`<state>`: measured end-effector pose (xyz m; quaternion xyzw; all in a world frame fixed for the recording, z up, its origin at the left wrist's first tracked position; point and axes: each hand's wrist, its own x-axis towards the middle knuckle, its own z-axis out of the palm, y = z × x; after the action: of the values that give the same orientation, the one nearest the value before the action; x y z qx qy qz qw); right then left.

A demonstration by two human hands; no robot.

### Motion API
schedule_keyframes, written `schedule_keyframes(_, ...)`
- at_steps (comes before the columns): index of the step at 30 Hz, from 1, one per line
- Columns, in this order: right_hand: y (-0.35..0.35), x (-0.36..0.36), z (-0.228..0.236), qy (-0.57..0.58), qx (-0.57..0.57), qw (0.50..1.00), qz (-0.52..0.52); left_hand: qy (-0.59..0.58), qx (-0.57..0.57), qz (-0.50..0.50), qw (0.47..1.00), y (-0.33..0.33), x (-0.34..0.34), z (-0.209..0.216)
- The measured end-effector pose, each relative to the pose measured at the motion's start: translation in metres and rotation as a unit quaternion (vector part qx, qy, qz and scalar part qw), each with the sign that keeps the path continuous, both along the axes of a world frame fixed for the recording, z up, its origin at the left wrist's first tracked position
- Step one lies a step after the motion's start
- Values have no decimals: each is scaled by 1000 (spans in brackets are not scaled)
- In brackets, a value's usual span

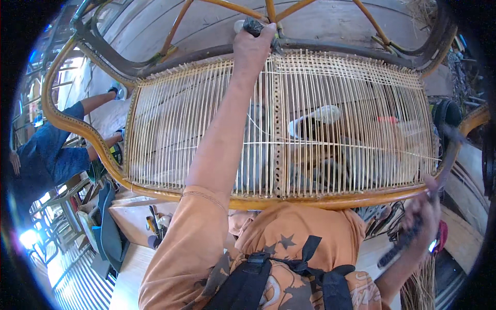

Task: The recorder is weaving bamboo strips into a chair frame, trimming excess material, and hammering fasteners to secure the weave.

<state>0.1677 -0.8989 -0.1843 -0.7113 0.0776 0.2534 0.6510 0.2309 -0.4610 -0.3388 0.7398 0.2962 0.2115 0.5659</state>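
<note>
Bench frame: glossy honey-brown curved wood [330,202], mid-frame, long axis left-right
Pale cane strands [356,75]: run up-down, crosswoven upper right
Left hand [251,54]: top centre, wrapped round a stubby black-handled tool [252,27]
Right hand [421,217]: lower right, blurry, gripping a dark hammer-like tool [447,164], head aimed upper right
Far left: somebody in dark blue [46,139]

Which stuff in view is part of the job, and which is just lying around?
In use:
- cane-strand panel
- curved frame
- dark-handled tool, in left hand
- blurred long tool, in right hand

Lying around:
- yellow-handled tool
- red item below the panel
- pale strand bundle, possibly spare material
</note>
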Motion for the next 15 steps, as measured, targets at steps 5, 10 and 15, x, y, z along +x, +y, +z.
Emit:
schedule_keyframes(5, 141, 29, -65, 115, 19, 990, 79, 58, 32, -17, 998, -2, 4, -14)
schedule_keyframes(10, 199, 44, -101, 210, 204, 956, -16, 57, 34, -29, 997, -4, 3, -30)
schedule_keyframes(15, 221, 53, -127, 254, 157, 954, 22, 49, 127, -33, 990, -5, 2, -33)
